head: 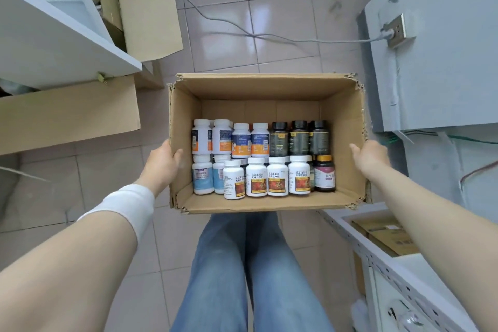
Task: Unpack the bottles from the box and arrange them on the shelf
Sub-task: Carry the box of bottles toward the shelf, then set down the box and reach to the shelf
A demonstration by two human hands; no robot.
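The bottles sit inside an open cardboard box [264, 86], in two rows with their labels facing us. They are packed toward the near wall.

Far row, left to right:
- four white bottles with blue-and-orange labels [241, 141];
- three dark bottles with black caps [299, 139].

Near row, left to right:
- two white bottles with pale blue labels [202, 176];
- four white bottles with red picture labels [277, 178];
- one brown bottle with a gold cap and pink label [325, 175], just beside the right wall.

We hold the box in the air above the tiled floor [269, 21] and above our legs in blue jeans [242, 264].

The left grip [161, 162] is closed on the left wall of the box. The thumb is hooked over the rim and the fingers lie outside the wall. The right grip [369, 156] clasps the right wall. Its thumb lies along the rim, and its fingers are hidden behind the cardboard. A white band [126, 207] wraps the left forearm.

To the left we see a white shelf [54, 43], with further cartons [67, 116] beside and below it. To the right, a grey cable [269, 38] runs across the floor to a wall socket [396, 31]. At lower right stands a metal shelf rack [377, 259] that carries flat brown packages [385, 234].
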